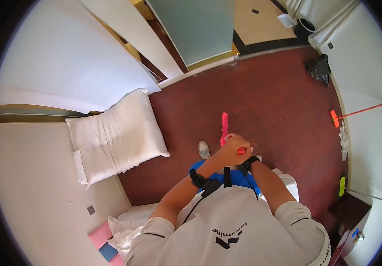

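A long pink-red brush (224,123) with a fuzzy bristled head points away from me over the floor. The rounded red end of its handle shows between my hands. My left hand (232,151) is closed around the handle. Pressed up against it, my right hand (248,150) is closed on the handle end too, with its fingers partly hidden behind the left. Black straps sit on both wrists. Below my hands are my blue lower clothing and one light shoe (204,149) on the dark red floor (271,102).
On the left lies a white quilted pillow (118,135) against the wall panels. A black plastic bag (318,70), an orange broom (334,118) and a yellow-green broom (342,186) line the right wall. At the far end stand a frosted glass panel (195,31) and a black bin (305,28).
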A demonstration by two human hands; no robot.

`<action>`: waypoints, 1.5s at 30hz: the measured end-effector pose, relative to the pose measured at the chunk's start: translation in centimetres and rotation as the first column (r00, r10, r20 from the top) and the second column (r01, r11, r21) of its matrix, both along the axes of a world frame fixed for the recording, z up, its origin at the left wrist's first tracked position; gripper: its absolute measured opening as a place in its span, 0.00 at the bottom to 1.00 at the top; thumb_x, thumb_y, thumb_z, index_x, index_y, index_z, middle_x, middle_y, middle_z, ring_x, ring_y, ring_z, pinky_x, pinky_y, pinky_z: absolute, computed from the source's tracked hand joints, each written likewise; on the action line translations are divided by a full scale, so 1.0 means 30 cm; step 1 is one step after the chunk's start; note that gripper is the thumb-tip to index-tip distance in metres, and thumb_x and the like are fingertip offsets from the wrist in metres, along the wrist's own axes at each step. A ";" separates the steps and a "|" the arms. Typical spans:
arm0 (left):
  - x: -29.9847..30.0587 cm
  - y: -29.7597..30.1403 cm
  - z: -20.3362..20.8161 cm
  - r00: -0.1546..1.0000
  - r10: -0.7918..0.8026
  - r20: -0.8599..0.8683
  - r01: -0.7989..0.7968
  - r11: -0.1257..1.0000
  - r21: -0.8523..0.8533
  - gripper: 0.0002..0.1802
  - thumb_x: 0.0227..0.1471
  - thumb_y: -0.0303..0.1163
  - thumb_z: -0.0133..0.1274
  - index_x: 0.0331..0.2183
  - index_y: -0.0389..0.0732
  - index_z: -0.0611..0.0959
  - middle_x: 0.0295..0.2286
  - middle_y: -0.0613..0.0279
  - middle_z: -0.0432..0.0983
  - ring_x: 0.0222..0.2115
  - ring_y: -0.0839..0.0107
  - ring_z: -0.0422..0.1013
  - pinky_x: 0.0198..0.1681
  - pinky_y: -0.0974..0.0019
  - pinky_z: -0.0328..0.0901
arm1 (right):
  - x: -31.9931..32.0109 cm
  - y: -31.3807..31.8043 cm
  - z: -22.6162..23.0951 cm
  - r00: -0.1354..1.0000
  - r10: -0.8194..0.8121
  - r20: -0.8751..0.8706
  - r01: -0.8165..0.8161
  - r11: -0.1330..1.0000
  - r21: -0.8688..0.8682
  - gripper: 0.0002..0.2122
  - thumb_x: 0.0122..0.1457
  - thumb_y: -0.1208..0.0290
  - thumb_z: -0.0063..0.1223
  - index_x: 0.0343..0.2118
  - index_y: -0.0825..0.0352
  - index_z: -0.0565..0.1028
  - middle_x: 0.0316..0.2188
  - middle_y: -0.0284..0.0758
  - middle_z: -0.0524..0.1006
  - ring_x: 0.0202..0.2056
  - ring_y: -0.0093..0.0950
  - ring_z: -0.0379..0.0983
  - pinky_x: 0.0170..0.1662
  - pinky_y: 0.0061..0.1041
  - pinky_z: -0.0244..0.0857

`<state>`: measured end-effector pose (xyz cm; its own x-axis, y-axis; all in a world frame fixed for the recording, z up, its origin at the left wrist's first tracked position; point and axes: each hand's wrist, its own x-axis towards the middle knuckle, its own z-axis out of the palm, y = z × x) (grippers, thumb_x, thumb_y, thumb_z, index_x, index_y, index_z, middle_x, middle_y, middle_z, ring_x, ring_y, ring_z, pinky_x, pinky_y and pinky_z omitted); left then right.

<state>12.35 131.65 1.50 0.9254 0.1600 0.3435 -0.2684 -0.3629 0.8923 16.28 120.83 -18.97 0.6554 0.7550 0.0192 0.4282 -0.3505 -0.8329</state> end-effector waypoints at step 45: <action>0.522 0.749 -0.253 0.950 -0.287 -0.121 0.307 0.926 0.221 0.12 0.43 0.36 0.50 0.18 0.38 0.76 0.19 0.55 0.71 0.24 0.54 0.68 0.31 0.54 0.61 | 0.492 0.800 0.065 0.990 -0.069 0.120 0.039 0.971 0.236 0.06 0.54 0.67 0.49 0.29 0.60 0.77 0.29 0.28 0.77 0.33 0.21 0.70 0.36 0.24 0.64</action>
